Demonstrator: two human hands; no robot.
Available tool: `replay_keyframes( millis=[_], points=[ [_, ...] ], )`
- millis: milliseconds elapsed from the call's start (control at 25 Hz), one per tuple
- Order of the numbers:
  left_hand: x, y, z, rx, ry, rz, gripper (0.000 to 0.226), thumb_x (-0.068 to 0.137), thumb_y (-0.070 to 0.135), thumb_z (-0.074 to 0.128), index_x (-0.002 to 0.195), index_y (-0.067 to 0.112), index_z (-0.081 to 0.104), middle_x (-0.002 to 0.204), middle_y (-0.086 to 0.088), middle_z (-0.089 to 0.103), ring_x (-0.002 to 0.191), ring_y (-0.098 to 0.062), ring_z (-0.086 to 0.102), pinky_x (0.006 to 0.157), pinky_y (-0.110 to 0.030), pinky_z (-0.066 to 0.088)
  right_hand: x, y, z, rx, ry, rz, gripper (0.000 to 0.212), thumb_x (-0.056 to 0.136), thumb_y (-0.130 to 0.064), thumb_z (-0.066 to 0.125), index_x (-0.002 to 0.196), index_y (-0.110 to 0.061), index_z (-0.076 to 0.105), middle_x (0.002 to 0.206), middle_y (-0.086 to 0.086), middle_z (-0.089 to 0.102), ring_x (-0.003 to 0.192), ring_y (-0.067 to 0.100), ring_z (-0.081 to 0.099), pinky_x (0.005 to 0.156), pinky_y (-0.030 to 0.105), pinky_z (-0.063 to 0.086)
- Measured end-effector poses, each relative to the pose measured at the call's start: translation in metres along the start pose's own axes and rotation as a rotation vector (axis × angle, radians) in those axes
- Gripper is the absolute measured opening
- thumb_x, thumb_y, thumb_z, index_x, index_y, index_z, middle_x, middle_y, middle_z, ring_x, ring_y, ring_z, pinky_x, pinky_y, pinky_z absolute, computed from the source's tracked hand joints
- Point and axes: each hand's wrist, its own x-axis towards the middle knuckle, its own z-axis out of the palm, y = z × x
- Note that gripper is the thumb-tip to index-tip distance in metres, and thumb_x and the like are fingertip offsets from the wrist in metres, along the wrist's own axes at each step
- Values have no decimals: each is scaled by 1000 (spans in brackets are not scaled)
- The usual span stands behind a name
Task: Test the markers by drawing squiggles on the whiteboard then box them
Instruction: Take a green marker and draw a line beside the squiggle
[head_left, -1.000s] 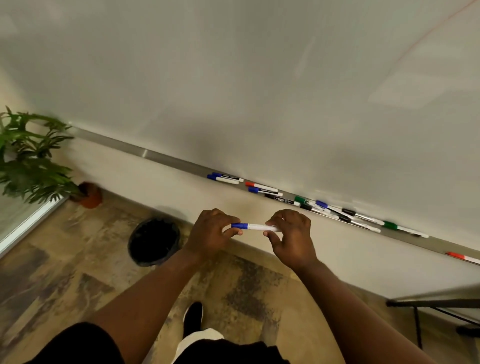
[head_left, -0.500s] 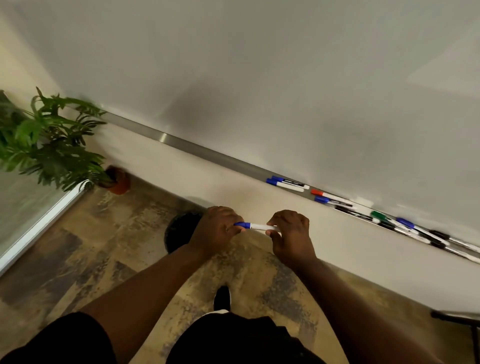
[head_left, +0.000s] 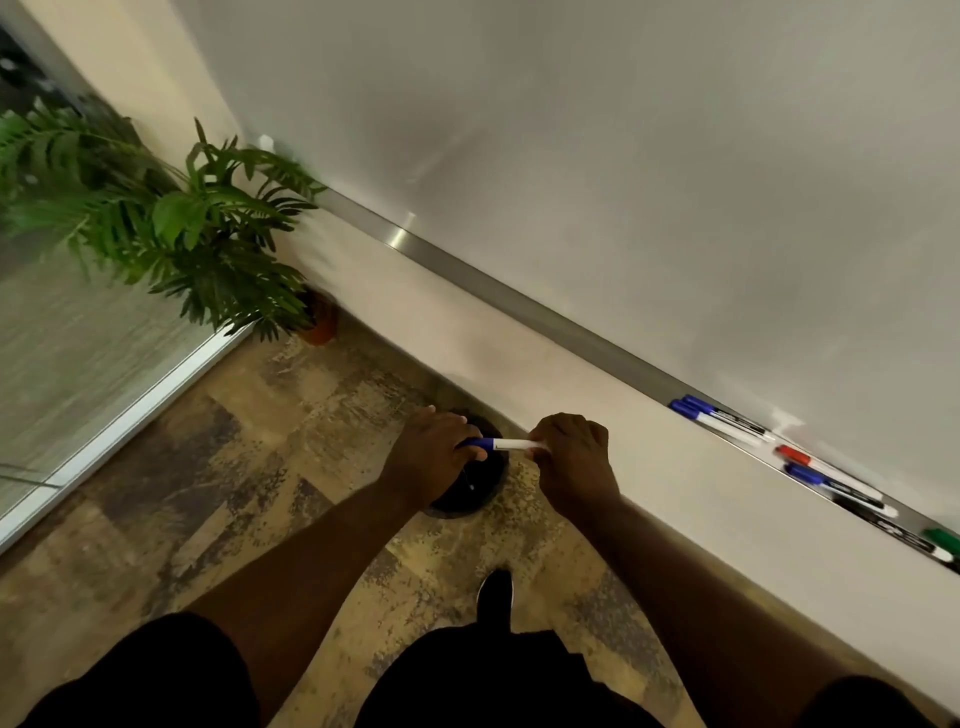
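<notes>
Left hand (head_left: 428, 457) curls round one end, right hand (head_left: 571, 462) pinches the other. The whiteboard (head_left: 623, 156) is ahead-right, no ink visible. Its tray (head_left: 519, 306) carries the spare markers (head_left: 727, 423), well right of both hands. Between my fists the blue marker (head_left: 514, 445) lies level, long axis left–right, with the cap (head_left: 480, 443) in the left. Judgement: uncap by pulling along that axis; right hand is nearer the board.

The room is dim and warmly lit, the light soft and without hard-edged shadows. The whiteboard (head_left: 649, 156) shows a faint streaky sheen and a broad grey shadow over its lower part, and one small bright glint sits on its metal tray (head_left: 401, 237). The plant (head_left: 171, 228) at the left is smeared with blur, sharper nearer the middle. Wide-angle distortion tilts and bends straight lines toward the edges.
</notes>
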Motion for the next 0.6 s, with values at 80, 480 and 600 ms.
replay_keyframes(
  millis=[80, 480, 600],
  points=[
    [3, -13, -5, 11, 37, -53, 34, 88, 44, 61, 102, 16, 73, 97, -3, 72, 99, -26, 65, 103, -42, 36, 18, -9, 10, -41, -26, -35, 15, 96, -28, 58, 109, -25, 64, 107, -7, 60, 107, 19, 52, 98, 39, 34],
    [7, -56, -12, 145, -223, -283, 70, 101, 53, 33, 157, 19, 9, 165, -1, -2, 151, -19, -8, 121, -48, -1, 59, -6, 19, 1, -124, -9, 57, 106, -43, 32, 157, -21, 22, 164, 0, 22, 152, 17, 15, 123, 46, 6],
    [7, -45, -7, 160, -264, -274, 75, 99, 58, 30, 158, 18, 5, 165, -2, -4, 151, -20, -11, 121, -52, -2, 47, 11, 19, -22, -149, 34, 63, 104, -51, 26, 158, -21, 15, 166, 0, 14, 153, 17, 9, 124, 48, 4]
  ],
)
